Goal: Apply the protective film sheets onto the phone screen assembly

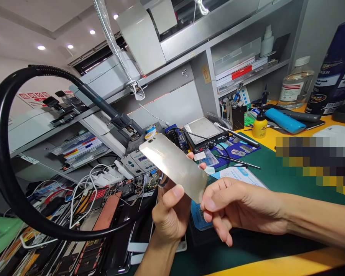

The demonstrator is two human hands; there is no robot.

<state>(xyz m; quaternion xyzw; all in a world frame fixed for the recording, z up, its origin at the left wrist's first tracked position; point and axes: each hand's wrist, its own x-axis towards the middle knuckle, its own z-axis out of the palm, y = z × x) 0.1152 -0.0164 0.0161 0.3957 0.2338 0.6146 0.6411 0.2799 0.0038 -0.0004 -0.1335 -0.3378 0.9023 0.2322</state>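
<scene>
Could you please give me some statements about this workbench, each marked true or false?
1. The left hand holds a shiny plate. True.
2. The right hand lies flat on the mat. False: the right hand is raised, with its fingers at the plate's lower right corner.
3. The mat is green. True.
4. The large clear bottle has a black cap. False: the clear bottle has a white cap.
5. A small yellow bottle stands upright. True.
</scene>
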